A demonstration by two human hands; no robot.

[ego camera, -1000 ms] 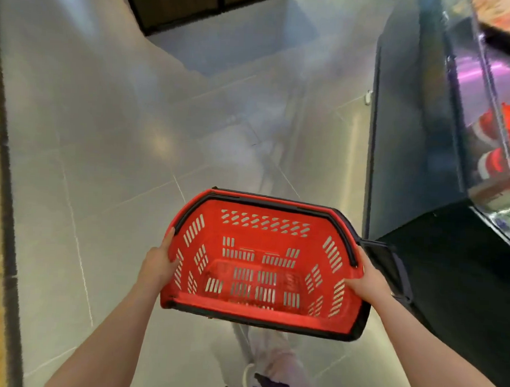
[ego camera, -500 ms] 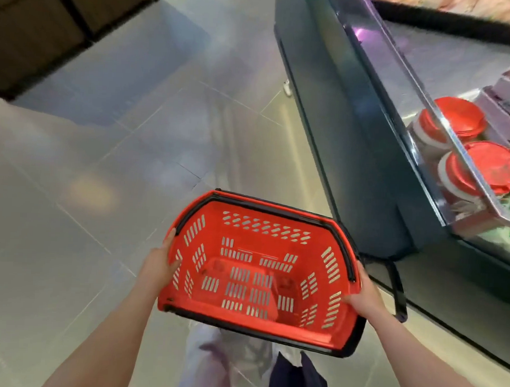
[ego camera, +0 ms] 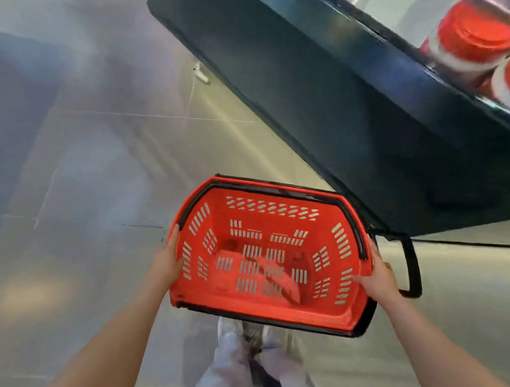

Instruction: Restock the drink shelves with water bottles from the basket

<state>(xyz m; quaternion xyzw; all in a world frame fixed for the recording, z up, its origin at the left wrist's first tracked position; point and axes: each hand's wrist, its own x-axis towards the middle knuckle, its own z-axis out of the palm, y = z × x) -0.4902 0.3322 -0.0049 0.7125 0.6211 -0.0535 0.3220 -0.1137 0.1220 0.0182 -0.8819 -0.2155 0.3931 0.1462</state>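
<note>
Carrying step, by the look of it: red plastic shopping basket held out in front at waist height, above a grey tiled floor, with nothing visible inside but the slotted red bottom. No water bottles in view anywhere, and no drink shelves either, so restocking itself not yet under way; probably a walk to fetch stock or to reach the right aisle. Left hand pressed against the basket's left wall, thumb up along the rim, fingers out of sight behind the plastic, so hard to tell how far curled; gripping the side nonetheless. Right hand clamped on the right rim, thumb lying inside over the slots, fingers wrapped under the outer edge. Black carry handles folded down, one flat along the far rim, the other hanging loose just beyond the right hand. Close on the right, dark base of a chilled display case, with red-lidded tubs behind its glass, plainly not drinks. Light trousers and shoes below the basket; much blur throughout, in keeping with a turning head. Next move, as a judgement: finding the bottles and loading them, then setting the basket down near the shelf to free a hand. Clearance from the case corner worth minding, since the loose handle hangs close to it.
</note>
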